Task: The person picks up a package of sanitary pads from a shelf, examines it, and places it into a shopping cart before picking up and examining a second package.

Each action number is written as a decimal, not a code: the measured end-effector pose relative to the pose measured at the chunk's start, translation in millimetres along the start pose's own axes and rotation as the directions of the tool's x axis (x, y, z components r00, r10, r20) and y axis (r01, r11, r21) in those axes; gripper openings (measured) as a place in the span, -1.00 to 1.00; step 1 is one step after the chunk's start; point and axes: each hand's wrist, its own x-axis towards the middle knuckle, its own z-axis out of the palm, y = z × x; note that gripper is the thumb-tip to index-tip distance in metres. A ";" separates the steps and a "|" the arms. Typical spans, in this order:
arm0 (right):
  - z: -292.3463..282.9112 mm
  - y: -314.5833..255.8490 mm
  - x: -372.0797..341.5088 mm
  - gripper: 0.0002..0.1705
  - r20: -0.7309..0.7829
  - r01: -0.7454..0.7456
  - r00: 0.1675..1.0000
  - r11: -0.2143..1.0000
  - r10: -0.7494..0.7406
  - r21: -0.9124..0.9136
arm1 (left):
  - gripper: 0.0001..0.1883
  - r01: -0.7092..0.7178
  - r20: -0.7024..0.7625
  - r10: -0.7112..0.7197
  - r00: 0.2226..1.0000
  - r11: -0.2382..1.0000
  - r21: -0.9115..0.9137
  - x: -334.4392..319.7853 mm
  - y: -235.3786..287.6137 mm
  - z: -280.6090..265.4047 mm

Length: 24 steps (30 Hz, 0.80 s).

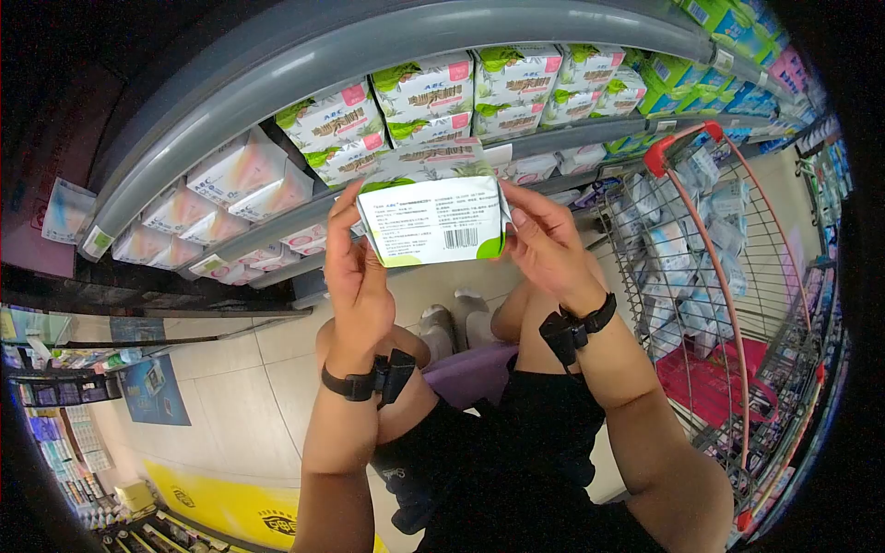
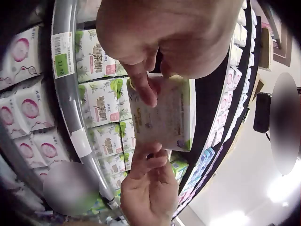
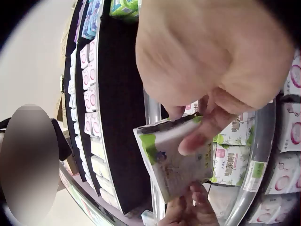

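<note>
Both hands hold one white and green package (image 1: 433, 221) by its two ends, its side with small print and a barcode facing up in the head view. The left hand (image 1: 358, 286) grips the left end, thumb on the near side. At the right end the right hand (image 1: 550, 244) pinches with thumb and fingers. The left wrist view shows the package (image 2: 162, 113) between the left hand (image 2: 169, 37) above and the right hand (image 2: 150, 188) below. In the right wrist view the package (image 3: 176, 157) hangs tilted under the right hand (image 3: 211, 61).
Shelves ahead hold stacked white and green packs (image 1: 424, 92), with iridescent white packs (image 1: 244, 175) at the left. A wire shopping cart (image 1: 728, 286) with several packs and a red panel stands at the right. A yellow floor sign (image 1: 230, 502) lies at the lower left.
</note>
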 end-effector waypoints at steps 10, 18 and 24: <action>-12.4 0.0 11.4 -0.88 0.180 0.406 0.905 0.654 -0.386 -0.638 | -0.84 0.079 0.067 -0.083 0.994 0.995 0.055 3.5 3.5 -3.3; -9.4 7.3 6.6 -0.84 -0.026 0.124 0.990 0.946 -0.138 -0.298 | -0.87 0.190 -0.009 -0.190 0.982 0.982 -0.018 1.3 13.5 8.1; -13.0 5.7 3.6 -0.90 -0.088 -0.055 0.995 0.998 0.055 0.002 | -0.72 0.075 0.077 -0.080 0.994 0.995 0.070 1.7 13.5 2.9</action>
